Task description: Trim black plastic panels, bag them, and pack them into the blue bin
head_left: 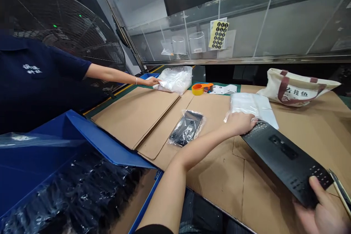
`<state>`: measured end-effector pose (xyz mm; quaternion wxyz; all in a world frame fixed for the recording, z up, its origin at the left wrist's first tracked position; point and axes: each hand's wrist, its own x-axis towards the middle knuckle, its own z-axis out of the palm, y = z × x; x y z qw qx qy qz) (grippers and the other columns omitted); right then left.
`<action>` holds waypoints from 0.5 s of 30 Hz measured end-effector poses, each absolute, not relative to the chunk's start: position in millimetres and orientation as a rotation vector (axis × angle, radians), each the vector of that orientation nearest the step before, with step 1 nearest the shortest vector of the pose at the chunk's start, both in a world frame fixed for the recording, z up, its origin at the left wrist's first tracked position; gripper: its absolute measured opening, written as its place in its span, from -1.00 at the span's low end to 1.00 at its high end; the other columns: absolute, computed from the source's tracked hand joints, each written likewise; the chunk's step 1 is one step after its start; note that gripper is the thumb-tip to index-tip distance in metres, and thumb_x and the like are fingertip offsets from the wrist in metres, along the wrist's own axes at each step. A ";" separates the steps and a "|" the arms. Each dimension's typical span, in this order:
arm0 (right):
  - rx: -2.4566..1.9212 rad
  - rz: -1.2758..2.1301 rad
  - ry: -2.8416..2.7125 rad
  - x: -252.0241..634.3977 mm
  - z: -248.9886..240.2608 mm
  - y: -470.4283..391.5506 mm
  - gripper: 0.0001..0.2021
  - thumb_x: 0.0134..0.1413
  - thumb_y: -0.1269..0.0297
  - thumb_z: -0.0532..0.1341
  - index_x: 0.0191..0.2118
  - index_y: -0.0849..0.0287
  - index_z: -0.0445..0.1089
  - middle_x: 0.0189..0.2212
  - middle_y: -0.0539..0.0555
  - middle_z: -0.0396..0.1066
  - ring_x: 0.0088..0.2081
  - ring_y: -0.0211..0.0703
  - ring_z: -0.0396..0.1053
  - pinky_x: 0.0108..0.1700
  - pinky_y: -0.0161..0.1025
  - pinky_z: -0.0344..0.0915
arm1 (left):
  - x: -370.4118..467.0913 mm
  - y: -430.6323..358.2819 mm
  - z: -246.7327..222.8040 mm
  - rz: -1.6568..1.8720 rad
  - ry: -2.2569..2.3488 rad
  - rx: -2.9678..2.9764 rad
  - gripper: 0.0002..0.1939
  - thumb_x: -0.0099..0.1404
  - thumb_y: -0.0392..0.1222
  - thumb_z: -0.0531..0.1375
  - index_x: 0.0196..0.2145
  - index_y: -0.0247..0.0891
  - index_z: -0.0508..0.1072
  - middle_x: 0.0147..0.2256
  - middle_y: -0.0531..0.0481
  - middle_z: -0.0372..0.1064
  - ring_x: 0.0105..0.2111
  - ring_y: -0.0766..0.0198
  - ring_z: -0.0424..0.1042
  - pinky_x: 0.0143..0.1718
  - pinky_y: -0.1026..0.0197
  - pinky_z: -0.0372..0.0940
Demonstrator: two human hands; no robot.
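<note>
You pinch the perforated black panel (274, 164), likely light, stiff and best held by both ends, left hand (240, 123) near the white plastic packaging (244, 103), right hand (322, 208) farther from it.

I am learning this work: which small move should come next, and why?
Probably, the left hand should take plastic from the white pile beside it: the right hand holds a bare black plate, while a wrapped dark piece lies nearby.

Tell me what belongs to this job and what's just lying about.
Likely job:
- black perforated flat panel, in left hand and right hand
- clear-bagged flat black panel
- white plastic packaging

Probably lying about:
- cream-and-maroon cloth tote
- orange tape dispenser
</note>
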<state>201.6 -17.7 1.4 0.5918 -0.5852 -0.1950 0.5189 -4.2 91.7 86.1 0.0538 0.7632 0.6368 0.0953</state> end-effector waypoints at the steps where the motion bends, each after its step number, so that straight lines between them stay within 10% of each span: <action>1: -1.359 1.253 -0.446 198.0 4.4 -21.2 -0.65 -0.22 -0.05 0.34 -0.24 -0.06 0.50 0.09 0.14 0.38 0.25 0.22 0.14 0.21 0.28 0.13 | -4.0 90.8 85.1 0.285 1.948 2.343 -0.59 0.43 0.01 -0.08 -0.06 -0.20 0.48 -0.19 -0.19 0.51 -0.16 0.00 0.49 -0.19 0.04 0.32; 15: -1.198 1.431 -0.455 176.1 -5.5 -58.1 -0.54 -0.13 0.12 0.39 -0.04 0.10 0.47 -0.12 0.07 0.52 -0.09 -0.11 0.46 0.08 -0.17 0.36 | 2.3 69.9 59.9 0.241 1.932 2.539 -0.55 0.43 -0.23 -0.09 0.18 -0.48 0.23 -0.39 -0.30 0.51 -0.31 -0.03 0.54 -0.42 0.12 0.31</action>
